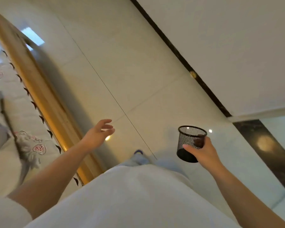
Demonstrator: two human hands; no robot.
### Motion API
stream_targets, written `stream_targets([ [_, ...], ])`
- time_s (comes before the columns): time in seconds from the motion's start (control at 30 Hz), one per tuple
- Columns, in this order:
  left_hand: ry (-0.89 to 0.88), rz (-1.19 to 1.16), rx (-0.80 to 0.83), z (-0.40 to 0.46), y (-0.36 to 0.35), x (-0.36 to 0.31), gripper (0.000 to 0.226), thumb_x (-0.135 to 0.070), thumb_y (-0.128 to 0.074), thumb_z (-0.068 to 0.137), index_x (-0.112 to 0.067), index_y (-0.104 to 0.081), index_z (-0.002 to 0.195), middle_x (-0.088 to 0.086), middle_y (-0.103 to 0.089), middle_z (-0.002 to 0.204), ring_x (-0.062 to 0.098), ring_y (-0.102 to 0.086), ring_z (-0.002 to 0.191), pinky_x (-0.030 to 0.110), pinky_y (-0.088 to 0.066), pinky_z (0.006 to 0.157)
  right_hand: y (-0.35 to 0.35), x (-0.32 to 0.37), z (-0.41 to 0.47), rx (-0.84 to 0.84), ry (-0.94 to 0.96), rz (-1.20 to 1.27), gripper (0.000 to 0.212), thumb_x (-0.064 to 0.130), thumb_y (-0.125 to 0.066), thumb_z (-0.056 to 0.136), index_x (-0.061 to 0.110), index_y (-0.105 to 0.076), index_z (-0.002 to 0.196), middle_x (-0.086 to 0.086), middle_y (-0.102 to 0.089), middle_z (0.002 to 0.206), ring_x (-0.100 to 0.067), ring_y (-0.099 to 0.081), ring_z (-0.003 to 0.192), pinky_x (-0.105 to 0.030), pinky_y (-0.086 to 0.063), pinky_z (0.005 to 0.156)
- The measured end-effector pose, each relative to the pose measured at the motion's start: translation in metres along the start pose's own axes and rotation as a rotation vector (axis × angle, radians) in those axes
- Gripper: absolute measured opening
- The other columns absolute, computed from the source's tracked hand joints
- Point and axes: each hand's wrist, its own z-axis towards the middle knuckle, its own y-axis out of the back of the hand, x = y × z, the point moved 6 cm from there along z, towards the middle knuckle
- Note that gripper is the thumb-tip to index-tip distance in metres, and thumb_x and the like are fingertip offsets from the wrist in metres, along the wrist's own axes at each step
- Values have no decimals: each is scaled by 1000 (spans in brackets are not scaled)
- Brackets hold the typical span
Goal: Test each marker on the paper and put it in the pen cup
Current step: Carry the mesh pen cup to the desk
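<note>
Right hand (202, 149) grips black mesh pen cup (190, 143) above tiled floor (138, 63); left hand (99, 133) loose, fingers relaxed, holding nothing.

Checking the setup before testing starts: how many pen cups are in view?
1. The black mesh pen cup is held in the right hand, above the tiled floor. No markers or paper show in view.

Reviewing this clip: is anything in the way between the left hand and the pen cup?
Nothing visible. The right hand grips the black mesh pen cup in the air, and the left hand hangs open beside it; only bare tiled floor shows between them. No markers or paper are in view.
</note>
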Motion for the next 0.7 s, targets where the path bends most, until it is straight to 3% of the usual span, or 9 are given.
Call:
stream_targets([
  [0.13, -43, -141, -105, 43, 79, -40, 43, -24, -53, 92, -23, -40, 133, 2, -54, 126, 22, -52, 114, 43, -40, 102, -30, 97, 42, -5, 71, -8, 71, 31, -82, 63, 16, -46, 122, 3, -57, 108, -15, -55, 96, -27, -41, 77],
  [0.33, -84, -299, -184, 125, 170, -86, 44, -25, -51, 92, -24, -38, 134, -1, -53, 123, 19, -52, 113, 40, -42, 100, -117, 241, 137, 135, 171, -93, 70, 32, -83, 62, 16, -46, 119, 5, -58, 105, -13, -57, 93, -23, -42, 74],
  [0.43, 31, -379, -278, 162, 221, -79, 43, -24, -52, 92, -23, -39, 133, 0, -54, 123, 21, -53, 112, 40, -43, 97, -163, 321, 192, 216, 205, -126, 70, 33, -82, 62, 16, -46, 119, 6, -58, 102, -10, -57, 89, -20, -41, 70],
  [0.57, 151, -576, -405, 187, 290, -67, 40, -22, -54, 91, -22, -44, 130, 3, -56, 119, 13, -55, 98, 27, -45, 77, -223, 435, 247, 357, 258, -244, 69, 35, -82, 62, 16, -46, 118, 5, -60, 103, -10, -57, 90, -22, -42, 73],
  [0.7, 225, -692, -534, 200, 353, -54, 40, -25, -54, 91, -23, -44, 129, 1, -58, 116, 14, -56, 101, 29, -44, 77, -279, 535, 285, 452, 325, -362, 70, 35, -83, 61, 15, -46, 118, 2, -59, 105, -17, -58, 95, -27, -44, 76],
])
